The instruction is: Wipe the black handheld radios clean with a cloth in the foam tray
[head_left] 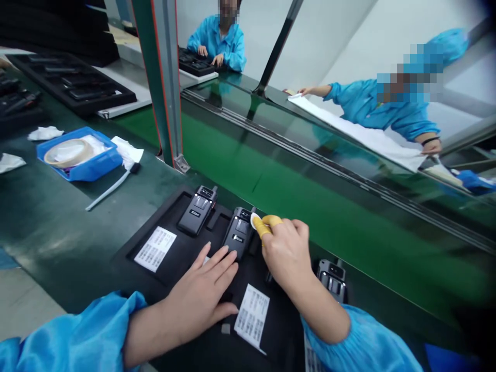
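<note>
A black two-way radio (236, 238) marked with a white brand name lies in a black foam tray (180, 250). My left hand (201, 294) is spread flat, its fingertips resting on the radio's lower end. Yellow finger cots cover the thumb and index finger of my right hand (289, 250), which pinches a small white pad (254, 221) against the radio's upper right edge, near the antenna. To the left sits a second radio (197, 212) in its slot. Another radio (332, 279) is partly behind my right forearm. Printed label sheets (155, 249) lie in the tray.
A blue bin (79, 168) with a tape roll stands on the left, beside a white-handled brush (112, 191). A metal post (168, 93) rises behind the tray, at the green conveyor belt (294, 201). Two co-workers in blue sit across; one holds a white sheet (360, 134).
</note>
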Demonstrator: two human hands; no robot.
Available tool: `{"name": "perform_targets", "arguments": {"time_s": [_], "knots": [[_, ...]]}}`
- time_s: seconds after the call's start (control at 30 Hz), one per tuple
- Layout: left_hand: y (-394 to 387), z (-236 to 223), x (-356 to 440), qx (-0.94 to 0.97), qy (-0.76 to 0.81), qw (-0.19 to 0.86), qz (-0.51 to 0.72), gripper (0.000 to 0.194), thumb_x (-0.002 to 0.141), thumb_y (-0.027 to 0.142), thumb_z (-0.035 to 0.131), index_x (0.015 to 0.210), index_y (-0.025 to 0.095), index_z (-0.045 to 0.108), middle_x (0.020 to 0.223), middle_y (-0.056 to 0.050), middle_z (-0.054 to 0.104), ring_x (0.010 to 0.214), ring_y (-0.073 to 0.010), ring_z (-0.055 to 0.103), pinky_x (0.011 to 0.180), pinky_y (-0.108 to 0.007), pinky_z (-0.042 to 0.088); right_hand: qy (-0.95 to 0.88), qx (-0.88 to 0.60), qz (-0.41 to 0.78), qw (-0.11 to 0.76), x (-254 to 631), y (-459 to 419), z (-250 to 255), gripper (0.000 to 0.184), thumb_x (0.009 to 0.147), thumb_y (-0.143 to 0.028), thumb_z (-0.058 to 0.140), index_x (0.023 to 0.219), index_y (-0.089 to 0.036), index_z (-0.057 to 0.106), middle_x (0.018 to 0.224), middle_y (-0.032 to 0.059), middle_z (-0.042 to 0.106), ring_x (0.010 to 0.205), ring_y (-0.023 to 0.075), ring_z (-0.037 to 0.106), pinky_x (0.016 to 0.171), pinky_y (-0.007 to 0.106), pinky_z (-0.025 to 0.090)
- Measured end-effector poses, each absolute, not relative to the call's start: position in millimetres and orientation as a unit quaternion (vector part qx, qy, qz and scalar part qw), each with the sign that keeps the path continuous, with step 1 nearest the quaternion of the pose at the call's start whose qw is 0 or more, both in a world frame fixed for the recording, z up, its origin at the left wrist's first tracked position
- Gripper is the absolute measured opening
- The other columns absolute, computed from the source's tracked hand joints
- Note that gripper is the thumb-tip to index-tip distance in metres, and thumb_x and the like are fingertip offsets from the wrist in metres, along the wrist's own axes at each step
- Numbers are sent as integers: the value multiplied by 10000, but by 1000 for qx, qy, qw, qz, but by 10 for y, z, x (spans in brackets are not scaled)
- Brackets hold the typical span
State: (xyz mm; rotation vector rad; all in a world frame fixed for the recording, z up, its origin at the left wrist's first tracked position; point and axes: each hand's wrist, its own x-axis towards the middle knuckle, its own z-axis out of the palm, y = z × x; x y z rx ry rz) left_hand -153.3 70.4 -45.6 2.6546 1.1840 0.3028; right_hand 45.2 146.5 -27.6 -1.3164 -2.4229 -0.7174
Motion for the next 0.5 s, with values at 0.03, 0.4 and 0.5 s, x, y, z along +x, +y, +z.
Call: {"name": "perform_targets", "arguments": {"time_s": [0.03,0.4,0.5], "knots": [[721,-495,-1535,904,401,109,103,620,822,441,649,1299,83,477,1420,-173,430,1334,-328,370,1092,-566,284,-850,-441,-249,145,387,1530,-299,192,806,-87,526,760,-183,686,830,57,609,781,172,429,808,364,254],[794,-512,-1530,903,389,161,84,599,812,377,662,1301,81,483,1424,-165,421,1313,-330,398,1065,-522,366,-841,-459,-250,138,386,1587,-491,321,812,-29,424,640,-184,648,822,52,624,757,164,463,900,428,206],[805,-506,-1528,903,386,164,93,560,818,336,651,1287,73,494,1400,-168,455,1292,-326,431,1058,-519,379,-848,-443,-255,142,329,1594,-475,301,811,-33,431,680,-177,661,861,57,637,750,157,466,891,415,210]]}}
